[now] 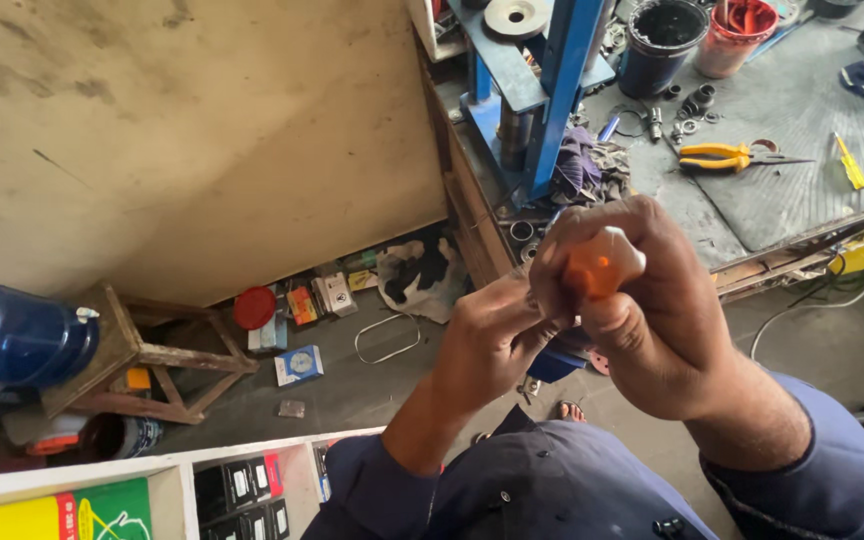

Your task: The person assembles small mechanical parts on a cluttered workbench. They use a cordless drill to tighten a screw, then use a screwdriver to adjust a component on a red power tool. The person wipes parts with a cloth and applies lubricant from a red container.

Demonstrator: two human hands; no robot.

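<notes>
We hold an orange plastic tool handle in our right hand, whose grip is wrapped tight around it, only the butt end showing. Our left hand sits just beside it, fingers pinched shut on something too small to make out. Beyond the right grip, on the grey bench, lie orange-handled pliers and a yellow screwdriver; a blue metal press stands above.

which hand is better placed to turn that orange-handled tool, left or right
Probably the right hand: its fingers are wrapped around the orange handle, so it could twist at once. The left hand sits lower, pinching something small at the tool's tip, hidden from view.
</notes>
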